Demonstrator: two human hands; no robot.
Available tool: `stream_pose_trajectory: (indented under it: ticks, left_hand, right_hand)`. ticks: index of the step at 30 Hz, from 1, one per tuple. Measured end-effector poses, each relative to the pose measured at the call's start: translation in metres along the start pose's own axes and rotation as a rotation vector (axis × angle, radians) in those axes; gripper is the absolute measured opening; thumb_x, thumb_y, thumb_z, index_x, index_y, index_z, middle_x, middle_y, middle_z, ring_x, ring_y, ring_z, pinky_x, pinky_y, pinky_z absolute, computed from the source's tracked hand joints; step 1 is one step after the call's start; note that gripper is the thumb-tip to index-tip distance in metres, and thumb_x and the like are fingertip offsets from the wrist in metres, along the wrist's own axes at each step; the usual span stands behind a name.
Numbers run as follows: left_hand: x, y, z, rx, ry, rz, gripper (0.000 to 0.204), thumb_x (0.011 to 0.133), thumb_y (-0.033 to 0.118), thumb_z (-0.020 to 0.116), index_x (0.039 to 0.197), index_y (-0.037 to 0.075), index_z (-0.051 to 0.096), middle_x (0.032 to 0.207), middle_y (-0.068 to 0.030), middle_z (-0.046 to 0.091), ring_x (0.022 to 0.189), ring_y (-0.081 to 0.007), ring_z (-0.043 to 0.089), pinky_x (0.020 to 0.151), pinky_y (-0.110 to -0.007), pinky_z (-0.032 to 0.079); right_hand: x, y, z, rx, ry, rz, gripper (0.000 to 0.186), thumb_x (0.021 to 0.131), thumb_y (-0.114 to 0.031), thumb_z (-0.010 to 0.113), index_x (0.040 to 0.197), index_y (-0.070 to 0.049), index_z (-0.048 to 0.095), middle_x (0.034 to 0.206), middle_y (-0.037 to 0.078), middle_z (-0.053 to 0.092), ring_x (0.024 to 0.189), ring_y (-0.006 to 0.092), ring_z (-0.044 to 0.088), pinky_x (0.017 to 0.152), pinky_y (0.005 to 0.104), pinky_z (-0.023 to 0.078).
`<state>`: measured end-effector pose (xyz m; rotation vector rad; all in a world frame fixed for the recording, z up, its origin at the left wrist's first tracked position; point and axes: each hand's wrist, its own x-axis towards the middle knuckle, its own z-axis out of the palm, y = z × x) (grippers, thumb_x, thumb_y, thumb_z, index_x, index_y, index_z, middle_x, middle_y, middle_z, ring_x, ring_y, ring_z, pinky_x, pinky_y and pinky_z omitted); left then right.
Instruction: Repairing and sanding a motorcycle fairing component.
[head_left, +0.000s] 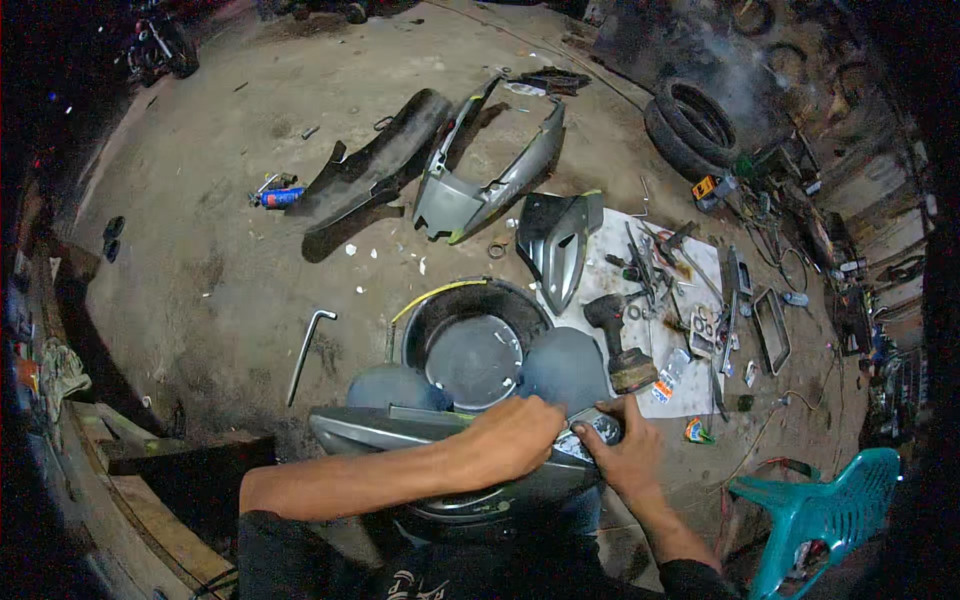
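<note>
Across my lap lies a dark grey motorcycle body panel (365, 428), long and tapered toward the left. At its right end is a shiny, clear-looking piece (606, 428), perhaps a lamp lens. My left hand (515, 437) is closed in a fist over the panel beside this piece; its fingertips, and anything in them, are hidden. My right hand (632, 455) grips the panel's right end, the thumb pressed on the shiny piece and the fingers round the far edge. Beyond my knees stands a black tub (415, 335) with a grey round bottom.
A cordless drill (612, 335) rests by my right knee, near a white sheet (655, 390) strewn with tools. Grey fairings (480, 195) lie ahead. Tyres (690, 130) are at far right, a teal plastic chair (835, 510) at near right, and a bent metal bar (305, 355) at left.
</note>
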<state>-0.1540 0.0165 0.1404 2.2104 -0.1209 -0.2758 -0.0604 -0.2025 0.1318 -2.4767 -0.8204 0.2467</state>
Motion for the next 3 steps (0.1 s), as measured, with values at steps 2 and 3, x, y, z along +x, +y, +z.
stream_pose_trajectory:
  ticks: [2,3]
  left_hand:
    - [0.0023,0.0021,0.0018,-0.025,-0.027,-0.044,0.026,0.103,0.018,0.062,0.107,-0.007,0.066,0.088,-0.0332,0.071,0.087,-0.0528,0.072,0.077,-0.061,0.058]
    - [0.0031,0.0018,0.0018,-0.026,-0.03,-0.04,0.026,0.103,0.018,0.062,0.107,-0.007,0.066,0.088,-0.0332,0.071,0.087,-0.0528,0.072,0.077,-0.061,0.058]
  right_hand:
    - [-0.001,0.0079,0.0056,0.019,0.026,0.035,0.052,0.087,-0.049,0.086,0.108,-0.005,0.068,0.099,0.018,0.079,0.09,0.0369,0.078,0.077,0.0485,0.058]
    - [-0.0015,0.0108,0.0075,0.039,0.051,0.07,0.049,0.089,-0.048,0.084,0.108,-0.005,0.069,0.099,0.017,0.08,0.09,0.0356,0.078,0.078,0.0486,0.058]
